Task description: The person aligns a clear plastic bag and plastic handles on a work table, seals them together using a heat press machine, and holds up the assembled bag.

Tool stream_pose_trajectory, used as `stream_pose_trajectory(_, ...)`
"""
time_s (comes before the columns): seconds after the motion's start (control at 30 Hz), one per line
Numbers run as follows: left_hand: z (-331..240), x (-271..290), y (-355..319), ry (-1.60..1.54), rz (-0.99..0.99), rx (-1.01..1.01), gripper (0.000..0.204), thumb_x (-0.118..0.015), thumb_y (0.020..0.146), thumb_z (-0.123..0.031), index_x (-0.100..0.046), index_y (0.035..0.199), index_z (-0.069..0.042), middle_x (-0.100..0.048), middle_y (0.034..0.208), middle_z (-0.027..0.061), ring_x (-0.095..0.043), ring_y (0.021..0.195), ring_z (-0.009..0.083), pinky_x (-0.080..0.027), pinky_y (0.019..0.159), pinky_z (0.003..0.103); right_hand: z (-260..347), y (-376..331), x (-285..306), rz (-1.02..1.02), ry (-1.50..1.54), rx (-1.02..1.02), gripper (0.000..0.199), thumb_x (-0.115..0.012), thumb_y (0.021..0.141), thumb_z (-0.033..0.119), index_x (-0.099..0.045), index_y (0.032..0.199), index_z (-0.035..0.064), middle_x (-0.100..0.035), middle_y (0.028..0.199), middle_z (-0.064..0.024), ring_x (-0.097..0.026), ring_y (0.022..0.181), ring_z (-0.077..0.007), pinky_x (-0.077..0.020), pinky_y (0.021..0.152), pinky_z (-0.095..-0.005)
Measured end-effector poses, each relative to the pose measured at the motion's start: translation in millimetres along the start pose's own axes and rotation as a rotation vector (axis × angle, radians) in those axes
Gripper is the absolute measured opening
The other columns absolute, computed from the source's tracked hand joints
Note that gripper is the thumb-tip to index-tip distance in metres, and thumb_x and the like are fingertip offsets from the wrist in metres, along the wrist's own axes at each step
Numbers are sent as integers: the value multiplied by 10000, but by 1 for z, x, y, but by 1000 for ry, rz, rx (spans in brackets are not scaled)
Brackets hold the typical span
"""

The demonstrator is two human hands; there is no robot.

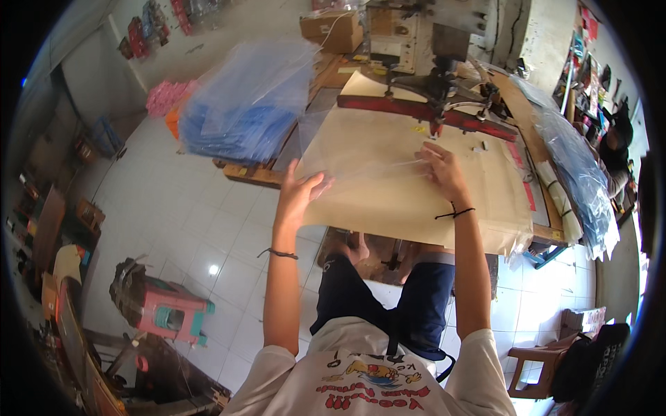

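A thin clear plastic sheet [368,172] stretches between my two hands over the work table. My left hand [300,193] has its left edge, with the thumb and fingers closed around the film. On the other side, my right hand [444,171] pinches the film between bent fingers. Under it lies a broad tan sheet [416,208] that covers the table top and hangs over the near edge. Just beyond my hands, the press machine's long red bar [388,106] crosses above the tan sheet. Glare blurs the film's outline.
A tall stack of bluish plastic sheets [239,114] stands at the table's left. More plastic [579,166] drapes over the right side. A cardboard box [331,33] sits at the back. On the tiled floor are a pink and green stool [175,308] and a brown stool [534,360].
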State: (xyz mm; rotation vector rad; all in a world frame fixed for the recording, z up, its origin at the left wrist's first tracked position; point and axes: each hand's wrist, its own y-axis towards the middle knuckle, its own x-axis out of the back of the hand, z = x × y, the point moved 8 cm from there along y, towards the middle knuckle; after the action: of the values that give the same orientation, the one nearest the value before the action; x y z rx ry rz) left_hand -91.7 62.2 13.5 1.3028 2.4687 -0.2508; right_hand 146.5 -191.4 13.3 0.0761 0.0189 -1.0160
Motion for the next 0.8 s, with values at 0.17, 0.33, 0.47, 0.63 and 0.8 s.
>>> stream_pose_trajectory(0.17, -4, -24, 16, 3, 37, 30, 741, -593, 934, 57, -197, 1560, 75, -563, 1307, 305, -648, 1166, 381, -533, 1070, 435, -11, 13, 23, -31, 151, 38, 572, -635, 980, 134, -437, 1480, -62, -686, 1222, -218, -704, 834, -160, -539, 658, -254)
stream_pose_trajectory(0.33, 11, -24, 43, -390, 97, 54, 649, -559, 922, 91, -291, 1513, 65, -534, 1341, 330, -586, 1259, 418, -510, 1108, 444, -3, 18, 16, -105, 156, -25, 577, -603, 967, 68, -412, 1495, -63, -680, 1228, -218, -716, 875, -201, -557, 684, -260)
stream_pose_trajectory(0.47, 21, -18, 56, -639, 15, 119, 815, -527, 893, 142, -108, 1569, -39, -485, 1369, 385, -573, 1272, 435, -482, 1140, 461, -2, 20, 6, -59, 102, -105, 599, -585, 947, 20, -404, 1516, -32, -685, 1219, -218, -725, 897, -231, -565, 683, -272)
stream_pose_trajectory(0.63, 8, -39, 41, -468, 43, -6, 788, -485, 904, 127, -145, 1592, -52, -433, 1424, 393, -524, 1330, 430, -458, 1163, 460, -2, 28, 21, -28, 8, -165, 603, -519, 954, 5, -404, 1545, 46, -694, 1210, -210, -723, 893, -228, -566, 689, -283)
stream_pose_trajectory(0.8, 7, -33, 48, -355, 156, 32, 681, -455, 928, 86, -211, 1564, 63, -393, 1494, 354, -493, 1366, 409, -433, 1184, 415, -9, 32, 17, -51, 37, -198, 574, -451, 976, 12, -435, 1542, 102, -679, 1250, -202, -711, 940, -236, -564, 737, -290)
